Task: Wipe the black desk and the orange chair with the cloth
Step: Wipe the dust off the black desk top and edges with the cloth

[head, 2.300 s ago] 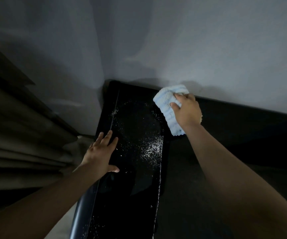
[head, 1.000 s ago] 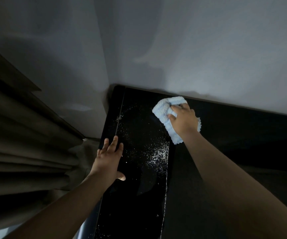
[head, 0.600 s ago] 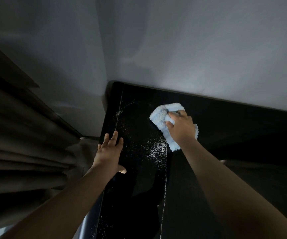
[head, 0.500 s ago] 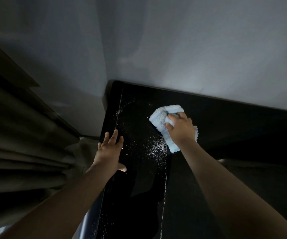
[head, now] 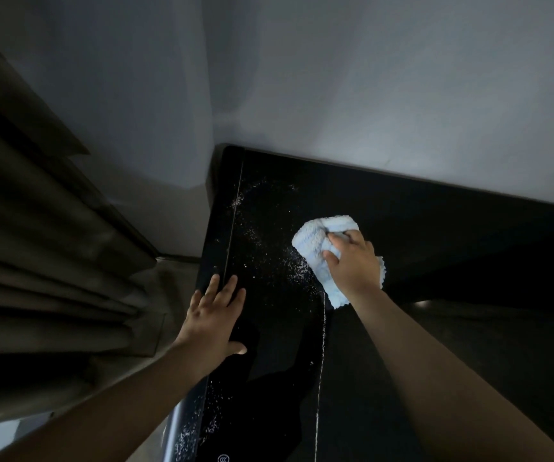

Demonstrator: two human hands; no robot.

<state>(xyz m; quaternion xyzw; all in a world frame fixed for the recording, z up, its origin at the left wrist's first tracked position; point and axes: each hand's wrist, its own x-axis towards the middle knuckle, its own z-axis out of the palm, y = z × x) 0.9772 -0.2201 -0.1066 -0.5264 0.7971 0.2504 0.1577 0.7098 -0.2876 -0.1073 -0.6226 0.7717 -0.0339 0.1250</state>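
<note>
The black desk (head: 435, 235) fills the lower right, pushed into a wall corner. A glossy black panel on its left part carries white specks (head: 289, 265) scattered across it. My right hand (head: 352, 261) grips a bunched light blue cloth (head: 315, 241) and presses it on the desk beside the specks. My left hand (head: 215, 315) lies flat with fingers spread on the panel's left edge. The orange chair is not in view.
Grey walls (head: 368, 95) meet in a corner right behind the desk. Dark folded curtains (head: 42, 261) hang at the left, close to the desk's left edge. A thin pale seam (head: 322, 361) runs down the desk surface.
My right hand has drawn the cloth from the back wall toward me and slightly left, nearer the white specks. My left hand has stayed flat on the panel's left edge.
</note>
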